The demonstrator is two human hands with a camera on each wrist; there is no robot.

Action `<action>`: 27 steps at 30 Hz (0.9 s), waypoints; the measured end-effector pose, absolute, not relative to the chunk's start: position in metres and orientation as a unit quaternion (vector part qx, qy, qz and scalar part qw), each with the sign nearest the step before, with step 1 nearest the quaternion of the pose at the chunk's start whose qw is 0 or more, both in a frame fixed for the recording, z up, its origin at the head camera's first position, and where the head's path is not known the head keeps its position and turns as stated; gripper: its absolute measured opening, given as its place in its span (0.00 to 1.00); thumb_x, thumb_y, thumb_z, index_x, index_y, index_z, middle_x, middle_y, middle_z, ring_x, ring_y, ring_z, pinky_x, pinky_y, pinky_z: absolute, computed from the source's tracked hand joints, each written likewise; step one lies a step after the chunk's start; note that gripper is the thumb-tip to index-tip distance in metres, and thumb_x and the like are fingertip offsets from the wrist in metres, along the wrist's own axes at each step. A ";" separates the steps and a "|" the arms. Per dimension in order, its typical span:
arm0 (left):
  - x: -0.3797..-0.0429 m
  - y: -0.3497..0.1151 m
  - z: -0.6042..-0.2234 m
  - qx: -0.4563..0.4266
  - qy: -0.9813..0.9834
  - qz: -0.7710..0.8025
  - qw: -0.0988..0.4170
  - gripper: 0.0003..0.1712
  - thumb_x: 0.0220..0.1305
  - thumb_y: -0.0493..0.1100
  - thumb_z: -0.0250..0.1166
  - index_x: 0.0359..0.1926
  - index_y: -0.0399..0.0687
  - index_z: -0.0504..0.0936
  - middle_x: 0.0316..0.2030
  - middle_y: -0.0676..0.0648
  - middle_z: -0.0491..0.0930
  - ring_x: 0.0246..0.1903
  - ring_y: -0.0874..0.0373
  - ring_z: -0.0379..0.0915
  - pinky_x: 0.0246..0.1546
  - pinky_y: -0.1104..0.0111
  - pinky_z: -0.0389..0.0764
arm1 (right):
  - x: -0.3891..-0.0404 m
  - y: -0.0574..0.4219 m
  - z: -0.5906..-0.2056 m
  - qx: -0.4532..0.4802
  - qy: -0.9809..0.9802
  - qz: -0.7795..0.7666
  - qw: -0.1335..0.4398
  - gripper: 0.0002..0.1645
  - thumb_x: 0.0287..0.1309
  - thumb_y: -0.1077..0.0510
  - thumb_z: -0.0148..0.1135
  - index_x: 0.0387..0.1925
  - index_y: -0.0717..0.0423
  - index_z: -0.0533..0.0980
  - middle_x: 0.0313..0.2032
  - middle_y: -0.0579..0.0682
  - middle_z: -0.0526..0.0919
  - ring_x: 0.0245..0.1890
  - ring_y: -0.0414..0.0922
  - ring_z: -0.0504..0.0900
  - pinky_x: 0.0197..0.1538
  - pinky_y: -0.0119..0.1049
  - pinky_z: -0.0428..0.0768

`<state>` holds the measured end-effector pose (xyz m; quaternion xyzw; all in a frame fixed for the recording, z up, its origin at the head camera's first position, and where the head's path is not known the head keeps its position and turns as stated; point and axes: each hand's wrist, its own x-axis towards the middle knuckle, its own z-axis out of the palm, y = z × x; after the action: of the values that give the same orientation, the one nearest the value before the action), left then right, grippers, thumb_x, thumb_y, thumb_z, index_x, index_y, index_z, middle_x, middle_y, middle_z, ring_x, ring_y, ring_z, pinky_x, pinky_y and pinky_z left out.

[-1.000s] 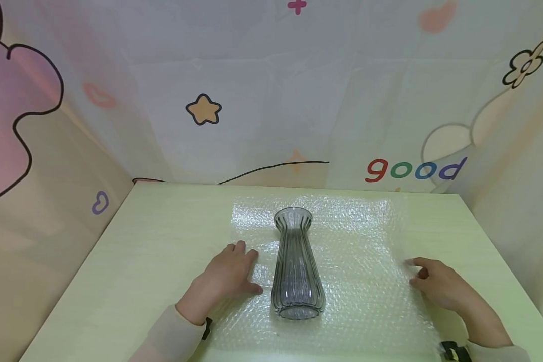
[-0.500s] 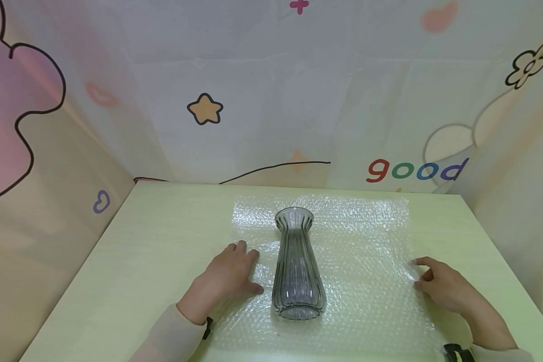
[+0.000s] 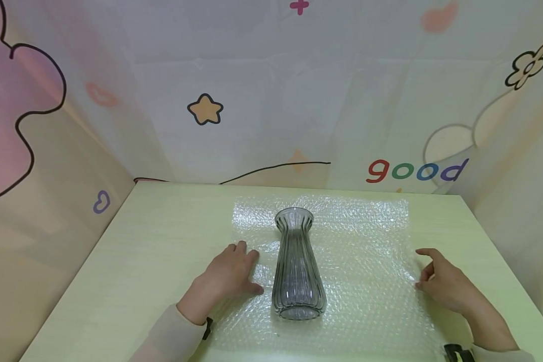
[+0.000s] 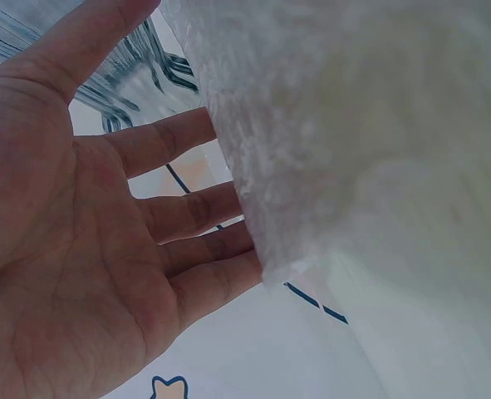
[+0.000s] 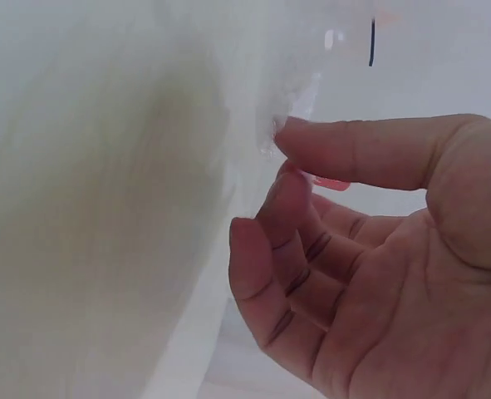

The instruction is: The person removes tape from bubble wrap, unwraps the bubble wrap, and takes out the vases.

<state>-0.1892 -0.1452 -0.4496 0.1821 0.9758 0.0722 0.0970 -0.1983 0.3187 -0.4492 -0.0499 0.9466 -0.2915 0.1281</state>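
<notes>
Vase: ribbed glass, lying on its side on the wrap, base to the near side. Probably fairly heavy, rigid, slick, breakable; best taken round the body, below the flared rim. Wrap: light and limp, by judgement; side edges the natural hold. Left hand: spread wide at its left edge. Right hand: at its right edge, thumb-to-finger gap narrow; cannot tell whether pinching. Pale tabletop beneath; printed backdrop behind.

Backdrop with a star
Lower right of the star, "good" lettering; left, a faded shape, perhaps a heart.
</notes>
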 end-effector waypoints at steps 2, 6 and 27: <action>-0.189 -0.145 -0.450 0.183 0.976 0.072 0.097 0.42 0.50 0.63 0.80 0.58 0.42 0.80 0.45 0.41 0.75 0.44 0.47 0.73 0.43 0.56 0.82 | -0.198 0.317 -0.448 -0.056 0.945 -0.297 0.125 0.49 0.60 0.67 0.67 0.75 0.69 0.51 0.38 0.53 0.76 0.33 0.44 0.73 0.31 0.33 0.70; -0.189 -0.145 -0.450 0.182 0.976 0.071 0.099 0.43 0.50 0.63 0.80 0.59 0.42 0.79 0.45 0.41 0.75 0.44 0.48 0.73 0.43 0.57 0.82 | -0.198 0.314 -0.446 -0.066 0.943 -0.306 0.118 0.55 0.59 0.68 0.67 0.78 0.68 0.45 0.39 0.53 0.75 0.36 0.45 0.75 0.31 0.32 0.71; -0.189 -0.144 -0.449 0.175 0.977 0.068 0.101 0.44 0.50 0.63 0.80 0.61 0.43 0.79 0.47 0.40 0.75 0.47 0.46 0.74 0.45 0.55 0.83 | -0.203 0.305 -0.451 -0.076 0.935 -0.294 0.181 0.46 0.64 0.60 0.69 0.74 0.74 0.58 0.44 0.55 0.78 0.40 0.47 0.75 0.34 0.31 0.75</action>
<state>-0.1887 -0.1436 -0.4492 0.1754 0.9769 0.0685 0.1010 -0.2026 0.3053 -0.4508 -0.0758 0.9354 -0.2943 0.1806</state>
